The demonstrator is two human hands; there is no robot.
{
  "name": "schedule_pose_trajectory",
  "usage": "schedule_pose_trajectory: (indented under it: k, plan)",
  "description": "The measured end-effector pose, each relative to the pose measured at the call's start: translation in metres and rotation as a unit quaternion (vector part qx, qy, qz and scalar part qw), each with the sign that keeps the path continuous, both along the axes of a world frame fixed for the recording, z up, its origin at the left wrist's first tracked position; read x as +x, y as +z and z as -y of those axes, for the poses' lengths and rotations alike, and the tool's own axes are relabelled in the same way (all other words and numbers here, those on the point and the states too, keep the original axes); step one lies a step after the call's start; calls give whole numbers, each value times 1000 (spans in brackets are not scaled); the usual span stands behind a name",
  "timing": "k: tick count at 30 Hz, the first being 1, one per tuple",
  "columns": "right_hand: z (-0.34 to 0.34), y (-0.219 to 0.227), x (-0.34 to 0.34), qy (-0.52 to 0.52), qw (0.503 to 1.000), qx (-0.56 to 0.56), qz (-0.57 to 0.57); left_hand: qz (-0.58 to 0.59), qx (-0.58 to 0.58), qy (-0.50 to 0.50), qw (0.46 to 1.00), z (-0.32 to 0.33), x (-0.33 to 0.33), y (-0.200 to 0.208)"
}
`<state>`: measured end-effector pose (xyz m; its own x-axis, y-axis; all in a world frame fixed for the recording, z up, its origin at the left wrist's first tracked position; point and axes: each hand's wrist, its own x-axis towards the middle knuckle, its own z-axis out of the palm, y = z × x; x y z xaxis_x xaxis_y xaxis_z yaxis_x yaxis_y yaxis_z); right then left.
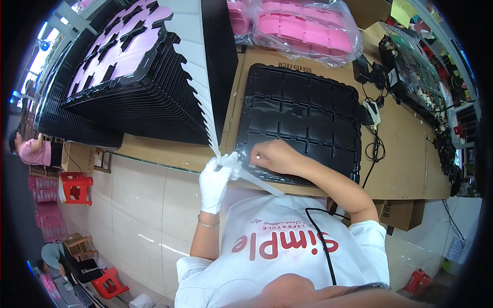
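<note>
Left hand (212, 182) has fingers clamped on a white strip (262, 184); right hand (277, 156), grip unclear, hovers at the tray's (303, 120) corner, probably applying pieces; next calls for careful alignment.

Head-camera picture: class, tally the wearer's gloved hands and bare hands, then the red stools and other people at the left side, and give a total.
Gloved hands: 1, the left hand
Bare hands: 1, the right hand
Red stools: 2, the upper stool and lower stool
Other people: 2, the person in pink and person in grey
Total: 6
</note>
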<state>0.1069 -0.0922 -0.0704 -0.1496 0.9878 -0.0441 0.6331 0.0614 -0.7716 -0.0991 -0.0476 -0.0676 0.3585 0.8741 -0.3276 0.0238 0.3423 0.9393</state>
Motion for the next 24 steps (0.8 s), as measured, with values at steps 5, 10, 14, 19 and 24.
schedule_pose_trajectory:
  k: [5, 10, 14, 19, 24]
  plan:
    - [-14, -3, -9, 6, 996, -38, 85, 23, 10, -6, 1000, 0, -3, -9]
    - [-5, -7, -12, -44, 995, -41, 75, 38, 32, -12, 999, 0, -3, -18]
    - [-1, -5, -18, -74, 992, -44, 88, 19, 20, -11, 1000, 0, -2, -12]
    - [0, -13, -21, -95, 991, -30, 94, 3, -3, -30, 1000, -3, -6, -18]
    - [0, -14, -20, -96, 992, -17, 83, -1, 1, -31, 1000, -3, -5, -20]
